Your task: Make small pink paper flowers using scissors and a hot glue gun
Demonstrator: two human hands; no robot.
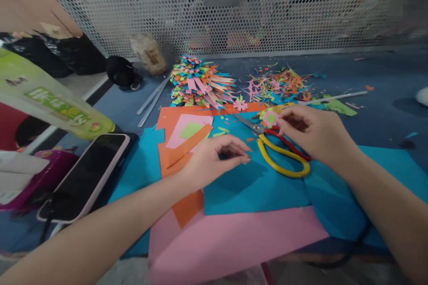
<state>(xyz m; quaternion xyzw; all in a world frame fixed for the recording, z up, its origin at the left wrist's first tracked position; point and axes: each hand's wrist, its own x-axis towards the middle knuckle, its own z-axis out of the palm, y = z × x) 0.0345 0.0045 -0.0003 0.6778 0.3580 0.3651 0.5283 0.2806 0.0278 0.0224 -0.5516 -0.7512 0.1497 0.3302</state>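
Dark blue tabletop (384,98) fills the frame, backed by a white perforated metal screen (133,9) across the top. Overlapping sheets of coloured paper cover the centre and bottom: a turquoise sheet (254,191), an orange sheet (174,151) to its left and a pink sheet (234,240) along the lower edge. At centre left the left hand (214,158) hovers low over the turquoise sheet with fingers curled and thumb near the fingertips; whether it pinches anything I cannot tell. At centre right the right hand (310,136) pinches a small round pink-and-green paper flower (270,118) between thumb and fingertips, just above the turquoise sheet. Directly below that flower lie scissors with yellow and red handles (281,156), flat on the turquoise sheet, blades pointing to the upper left, untouched by either hand. Further back, at upper centre, sits a heap of finished multicoloured paper flowers (197,82), with a scatter of thin paper offcuts (277,82) to its right. At lower left a smartphone in a pale pink case (87,173) lies screen up, and a green plastic bottle (56,107) lies beside it.
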